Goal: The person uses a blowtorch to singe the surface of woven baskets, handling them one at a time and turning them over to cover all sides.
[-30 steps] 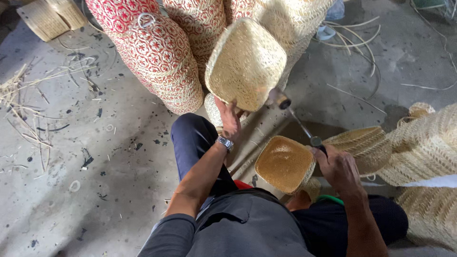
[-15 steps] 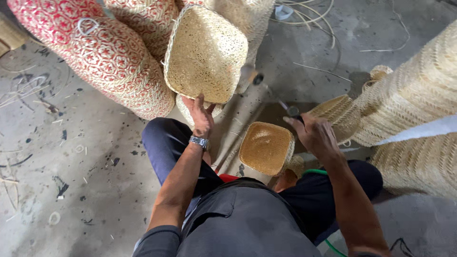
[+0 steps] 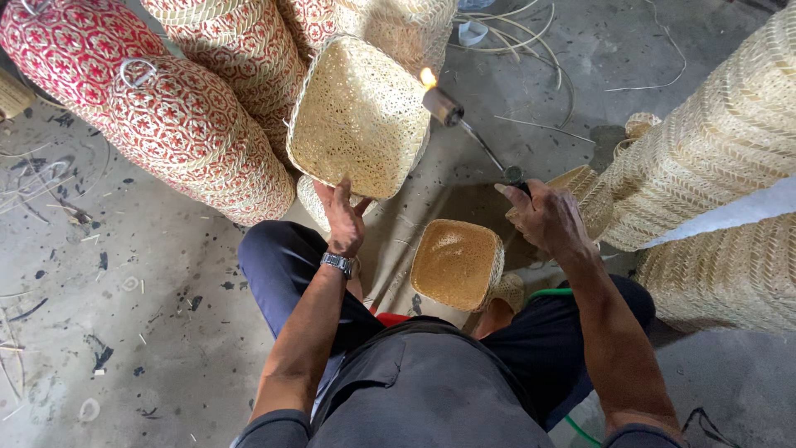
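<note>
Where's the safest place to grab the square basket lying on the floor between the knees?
Probably the rim of the small basket, from above on its near side. Its mouth faces up, so the edge is exposed, and that side lies farthest from the torch flame.

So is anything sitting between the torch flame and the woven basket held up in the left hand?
Nothing visible. The torch in the right hand has its lit tip right beside the upper right edge of the basket, which the left hand grips from below. Only open air lies between flame and weave.
</note>
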